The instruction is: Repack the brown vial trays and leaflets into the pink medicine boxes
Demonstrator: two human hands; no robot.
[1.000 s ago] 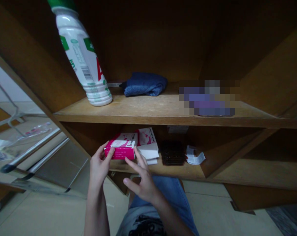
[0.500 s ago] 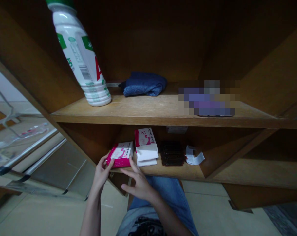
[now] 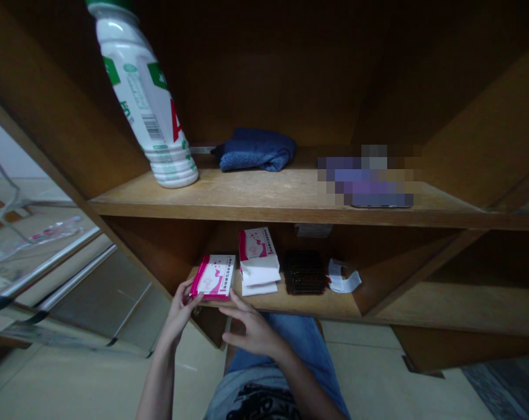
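Observation:
A pink and white box (image 3: pixel 214 275) lies on the lower shelf near its front left. At the box's front left corner is my left hand (image 3: pixel 183 309), fingers along the side and thumb against the front edge, gripping it. My right hand (image 3: pixel 251 329) has its fingers apart, with one fingertip touching the box's front right corner. Beside that box stands a similar pink and white box (image 3: pixel 258 244) with white folded flaps or paper at its front. Further right are a stack of dark brown packets (image 3: pixel 305 273) and a curled white paper strip (image 3: pixel 345 277).
On the upper shelf (image 3: pixel 247 195) stand a white bottle (image 3: pixel 148 111) with a green cap, a folded blue cloth (image 3: pixel 259 150) and a pixelated object (image 3: pixel 364 181). A wooden divider (image 3: pixel 413 271) bounds the lower compartment. Metal rails (image 3: pixel 72 280) are at left.
The box under my hands has tipped down and now lies flatter, its top facing me more. Both hands have lowered slightly with it, and the view has shifted a little.

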